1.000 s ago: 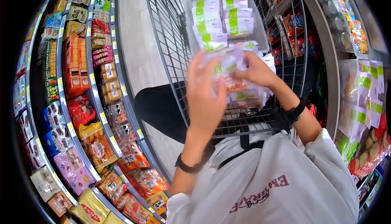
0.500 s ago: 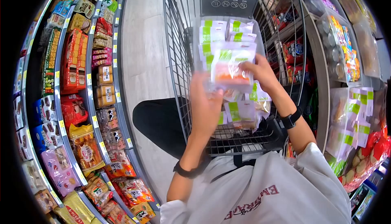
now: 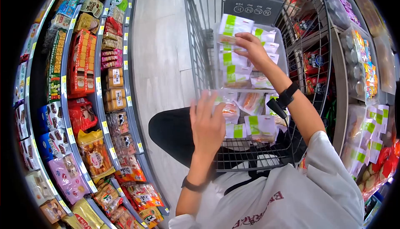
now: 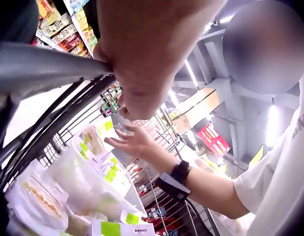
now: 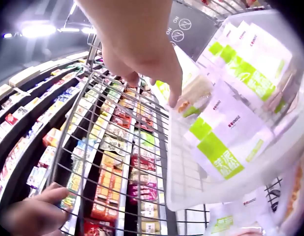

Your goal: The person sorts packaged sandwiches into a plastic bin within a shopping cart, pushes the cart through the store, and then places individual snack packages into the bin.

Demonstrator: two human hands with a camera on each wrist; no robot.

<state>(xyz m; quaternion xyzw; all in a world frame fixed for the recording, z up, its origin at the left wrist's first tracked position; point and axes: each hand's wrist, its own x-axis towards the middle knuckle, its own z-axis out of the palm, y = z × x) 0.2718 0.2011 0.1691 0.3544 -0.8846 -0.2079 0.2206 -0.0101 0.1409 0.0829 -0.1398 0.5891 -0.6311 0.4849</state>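
Observation:
My right hand reaches over the far end of a clear plastic bin in the shopping cart. Its fingers are spread, with fingertips at the edge of a white-and-green bread packet that stands in the bin's far left corner. In the left wrist view the same hand shows loosely extended fingers beside this packet. My left hand, slightly blurred, hovers over the cart's near left side, fingers straight and holding nothing. Below and beside it lie several similar filled bread packets, some with their clear side up.
Wire cart walls surround the bin and loose packets. Shelves of packaged snacks line the left side, across a strip of pale floor. On the right, clear containers with more packets hang beside a wooden shelf edge.
The right hand has carried a bread packet from the cart's middle to the bin's far left corner, and its fingers have loosened. The left hand has stayed near the cart's left side.

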